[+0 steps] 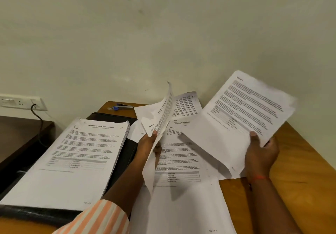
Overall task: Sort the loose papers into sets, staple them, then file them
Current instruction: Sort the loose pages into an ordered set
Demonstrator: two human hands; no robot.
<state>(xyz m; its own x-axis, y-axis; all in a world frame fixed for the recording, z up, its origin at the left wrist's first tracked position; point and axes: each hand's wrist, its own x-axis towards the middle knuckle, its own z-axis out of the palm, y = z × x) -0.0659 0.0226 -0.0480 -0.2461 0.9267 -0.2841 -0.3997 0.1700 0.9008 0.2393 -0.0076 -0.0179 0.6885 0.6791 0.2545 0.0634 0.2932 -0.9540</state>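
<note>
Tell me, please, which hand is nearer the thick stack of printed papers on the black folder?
Left. The left hand is just right of the stack; the right hand is farther right.

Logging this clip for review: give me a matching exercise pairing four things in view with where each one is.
Things:
1. stapler
2. thick stack
3. curled sheet
4. flat sheet

Places:
A. held in the right hand
B. on the black folder, at left
C. at the far edge of the desk, by the wall
D. held in the left hand

Pairs: 1-C, 2-B, 3-D, 4-A
</note>
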